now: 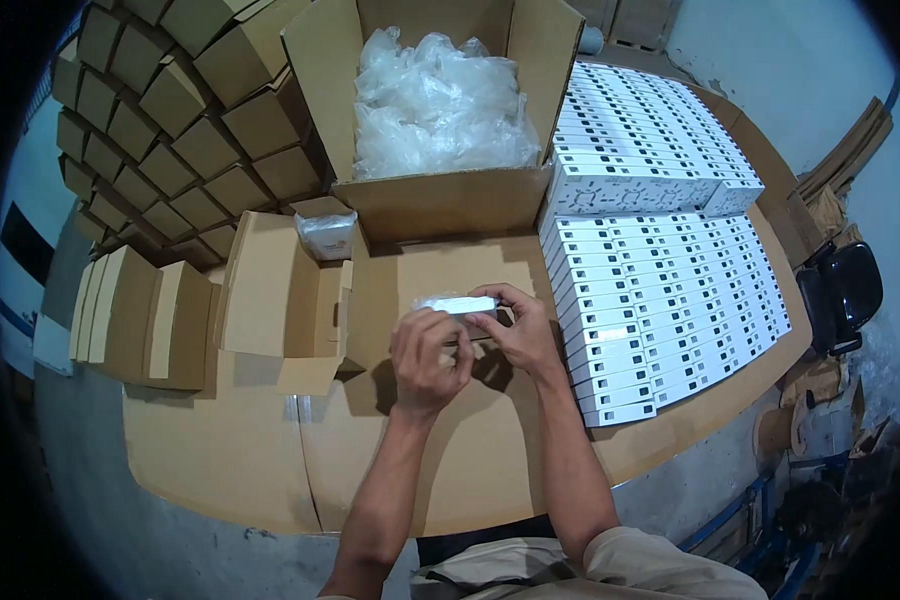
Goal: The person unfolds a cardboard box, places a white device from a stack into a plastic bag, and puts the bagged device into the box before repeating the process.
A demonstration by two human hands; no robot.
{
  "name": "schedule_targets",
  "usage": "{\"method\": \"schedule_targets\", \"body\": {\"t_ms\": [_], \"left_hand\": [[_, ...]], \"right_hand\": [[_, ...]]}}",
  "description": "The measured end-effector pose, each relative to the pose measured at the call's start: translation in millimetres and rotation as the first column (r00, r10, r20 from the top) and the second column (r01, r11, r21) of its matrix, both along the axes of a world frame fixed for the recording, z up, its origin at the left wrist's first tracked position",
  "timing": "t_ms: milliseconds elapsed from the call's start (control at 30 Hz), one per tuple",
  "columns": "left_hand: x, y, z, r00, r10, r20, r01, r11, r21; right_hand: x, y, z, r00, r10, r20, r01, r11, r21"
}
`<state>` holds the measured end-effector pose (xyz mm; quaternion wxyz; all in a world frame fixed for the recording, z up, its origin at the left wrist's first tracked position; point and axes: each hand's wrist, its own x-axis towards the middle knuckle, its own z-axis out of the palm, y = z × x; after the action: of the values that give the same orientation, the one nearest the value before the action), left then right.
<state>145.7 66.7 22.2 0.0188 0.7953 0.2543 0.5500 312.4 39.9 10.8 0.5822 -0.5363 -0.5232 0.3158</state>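
Observation:
Over the middle of the cardboard-covered table, a small white box (pixel 458 305) is held up between my two hands, with what looks like clear plastic around its far side. My left hand (pixel 428 358) has its fingers curled at the box's left end and near side. At the right end, my right hand (pixel 520 335) pinches the box between thumb and fingers. To the left stands an open brown carton (pixel 270 290) with a plastic-wrapped packet (pixel 327 236) in its far end. The box's underside is hidden by my hands.
A large open carton (pixel 450 205) full of clear plastic bags (pixel 440 100) stands at the back. White boxes (pixel 670 300) are stacked in rows on the right. Brown cartons (pixel 180 130) pile up at the back left, and folded cartons (pixel 135 320) stand at the left.

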Motion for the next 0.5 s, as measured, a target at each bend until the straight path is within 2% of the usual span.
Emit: {"method": "schedule_targets", "body": {"t_ms": [100,200,300,500], "left_hand": [[6,-1,-1,0.995,-0.063,-0.081,0.056,0.994,-0.093],[9,5,-4,0.996,-0.039,-0.075,0.028,0.989,-0.146],[7,10,-3,0.998,-0.052,-0.045,0.043,0.984,-0.175],[-1,15,-5,0.994,-0.098,0.05,0.109,0.932,-0.346]], "right_hand": [[0,0,2,1.0,0.012,-0.023,-0.012,1.0,-0.005],[1,0,-1,0.999,0.02,-0.037,-0.02,1.0,-0.003],[1,0,2,1.0,0.018,-0.007,-0.018,1.0,-0.01],[1,-1,3,1.0,0.019,0.015,-0.018,0.999,-0.039]]}}
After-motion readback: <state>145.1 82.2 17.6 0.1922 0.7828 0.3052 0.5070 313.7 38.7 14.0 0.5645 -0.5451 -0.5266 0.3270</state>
